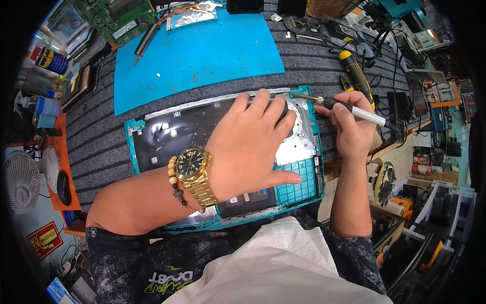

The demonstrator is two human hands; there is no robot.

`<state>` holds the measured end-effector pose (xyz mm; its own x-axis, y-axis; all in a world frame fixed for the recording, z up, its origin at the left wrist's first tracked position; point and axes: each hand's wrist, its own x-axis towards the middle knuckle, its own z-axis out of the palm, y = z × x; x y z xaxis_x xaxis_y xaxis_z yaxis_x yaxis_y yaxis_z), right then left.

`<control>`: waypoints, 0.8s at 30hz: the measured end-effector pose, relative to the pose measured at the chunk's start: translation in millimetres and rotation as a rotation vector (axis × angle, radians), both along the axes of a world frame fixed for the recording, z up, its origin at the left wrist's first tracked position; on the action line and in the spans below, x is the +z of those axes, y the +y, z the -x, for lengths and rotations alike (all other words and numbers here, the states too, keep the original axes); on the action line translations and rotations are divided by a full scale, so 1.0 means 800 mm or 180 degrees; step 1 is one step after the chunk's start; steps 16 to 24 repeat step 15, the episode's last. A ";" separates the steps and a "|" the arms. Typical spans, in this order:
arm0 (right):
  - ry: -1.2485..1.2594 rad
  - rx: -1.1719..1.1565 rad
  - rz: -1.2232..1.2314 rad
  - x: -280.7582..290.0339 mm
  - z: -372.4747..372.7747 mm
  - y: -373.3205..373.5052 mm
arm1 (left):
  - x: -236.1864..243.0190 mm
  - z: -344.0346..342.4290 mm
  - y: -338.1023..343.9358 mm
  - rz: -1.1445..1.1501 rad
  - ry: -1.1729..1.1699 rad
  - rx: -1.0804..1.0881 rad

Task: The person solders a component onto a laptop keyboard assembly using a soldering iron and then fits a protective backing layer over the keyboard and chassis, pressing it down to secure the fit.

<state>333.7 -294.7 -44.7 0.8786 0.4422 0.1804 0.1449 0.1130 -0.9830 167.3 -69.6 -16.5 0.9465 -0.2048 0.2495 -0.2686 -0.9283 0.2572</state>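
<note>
A teal laptop case lies inner side up in front of me, with a black sheet on its left and a silver plate at its upper right. Across its middle, my left hand rests palm down, fingers spread; a dark part shows under the fingertips and is mostly hidden. My right hand grips a soldering iron with a white and black handle. Its metal tip points left and reaches the case's upper right corner, near the hinge; whether it touches cannot be made out.
Beyond the case lies a blue mat, with a green circuit board at its far left. A yellow and black screwdriver lies past my right hand among cables. A spray can and a white fan are at left.
</note>
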 end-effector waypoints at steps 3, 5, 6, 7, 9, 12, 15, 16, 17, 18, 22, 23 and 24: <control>-0.0101 0.0070 0.0089 -0.001 -0.001 0.000 | -0.001 0.000 0.000 0.0008 -0.0022 -0.0004; -0.0118 0.0057 0.0143 0.000 -0.002 -0.003 | -0.002 -0.001 0.000 0.0022 -0.0036 -0.0026; -0.0137 0.0068 0.0180 0.000 -0.003 -0.002 | -0.001 -0.001 -0.001 0.0022 -0.0033 -0.0019; -0.0137 0.0076 0.0173 0.001 -0.003 -0.001 | 0.000 0.000 -0.001 0.0021 -0.0030 -0.0013; -0.0102 0.0067 0.0221 0.002 -0.003 0.001 | -0.001 0.000 -0.001 0.0015 -0.0052 0.0002; -0.0100 0.0047 0.0325 0.002 -0.004 0.001 | 0.000 -0.001 0.000 0.0006 -0.0032 0.0006; -0.0062 0.0027 0.0328 0.002 -0.005 0.001 | 0.002 -0.001 0.000 0.0009 0.0063 0.0010; -0.0062 0.0027 0.0328 0.002 -0.005 0.001 | 0.002 -0.001 0.000 0.0009 0.0063 0.0010; -0.0062 0.0027 0.0328 0.002 -0.005 0.001 | 0.002 -0.001 0.000 0.0009 0.0063 0.0010; -0.0062 0.0027 0.0328 0.002 -0.005 0.001 | 0.002 -0.001 0.000 0.0009 0.0063 0.0010; -0.0062 0.0027 0.0328 0.002 -0.005 0.001 | 0.002 -0.001 0.000 0.0009 0.0063 0.0010; -0.0062 0.0027 0.0328 0.002 -0.005 0.001 | 0.002 -0.001 0.000 0.0009 0.0063 0.0010; -0.0062 0.0027 0.0328 0.002 -0.005 0.001 | 0.002 -0.001 0.000 0.0009 0.0063 0.0010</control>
